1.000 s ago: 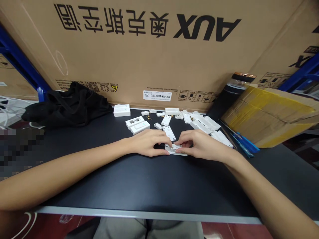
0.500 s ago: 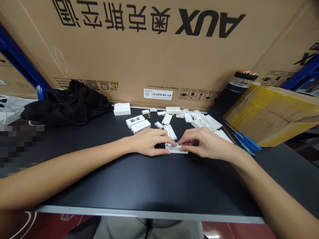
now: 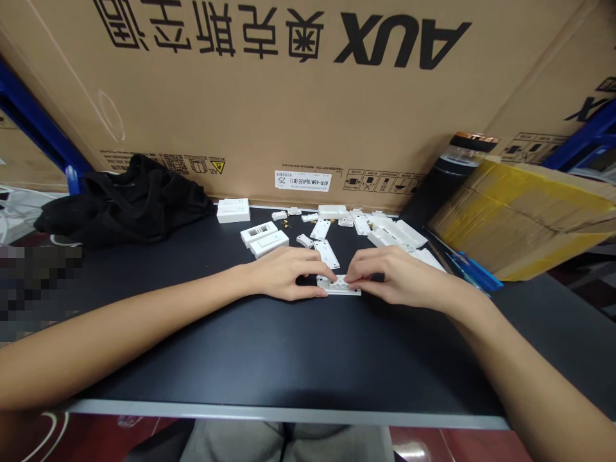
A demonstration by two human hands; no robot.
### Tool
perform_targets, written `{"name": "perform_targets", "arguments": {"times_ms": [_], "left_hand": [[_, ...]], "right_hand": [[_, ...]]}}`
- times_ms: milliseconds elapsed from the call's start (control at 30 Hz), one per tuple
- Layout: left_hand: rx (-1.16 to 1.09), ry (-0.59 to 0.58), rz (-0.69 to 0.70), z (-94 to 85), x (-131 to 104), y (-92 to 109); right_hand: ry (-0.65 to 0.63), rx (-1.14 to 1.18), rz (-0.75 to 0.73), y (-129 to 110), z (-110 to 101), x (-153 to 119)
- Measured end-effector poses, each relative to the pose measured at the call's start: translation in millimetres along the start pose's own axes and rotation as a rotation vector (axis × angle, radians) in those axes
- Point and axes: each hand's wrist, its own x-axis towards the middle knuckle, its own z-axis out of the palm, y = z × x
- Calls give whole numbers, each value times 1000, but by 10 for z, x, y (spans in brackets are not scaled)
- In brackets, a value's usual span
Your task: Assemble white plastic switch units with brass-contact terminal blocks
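Note:
A white plastic housing (image 3: 341, 289) with small fittings inside lies flat on the black table, between my hands. My left hand (image 3: 291, 274) grips its left end, the thumb at the front edge and the index finger over the top. Over the right part of the housing, my right hand (image 3: 385, 273) has thumb and fingertips pinched together; whatever is between them is too small or hidden to make out. Just behind lies a flat white plate (image 3: 326, 254), with a small white part (image 3: 305, 240) to its left.
Several white plastic parts (image 3: 407, 234) lie at the back right, near blue-handled tools (image 3: 476, 273), a cardboard box (image 3: 524, 218) and a black bottle (image 3: 433, 186). White cases (image 3: 269, 244) and black cloth (image 3: 129, 202) are at left. A large carton (image 3: 289, 115) stands behind.
My right fingertips have shifted slightly on the housing, and my left index finger has drawn back a little. The whole view has moved slightly.

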Motion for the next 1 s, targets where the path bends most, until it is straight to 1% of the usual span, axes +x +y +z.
{"name": "perform_targets", "arguments": {"times_ms": [300,467,533,600,700,833,900,1000], "left_hand": [[19,-6,-57,-9,21,57],[24,8,-49,14,17,55],[45,7,-38,19,18,52],[60,5,-29,19,20,50],[35,17,-39,16,24,49],[-1,26,-78,22,30,43],[-4,13,-85,31,33,37],[2,1,-91,42,35,38]], "right_hand": [[-10,12,25,-21,-2,17],[2,6,64,-25,-4,11],[4,32,88,-26,-5,10],[0,105,143,-32,-4,14],[-12,204,205,-47,1,26],[-9,128,194,-59,27,43],[-1,111,223,-54,45,54],[-30,170,284,-41,52,82]]}}
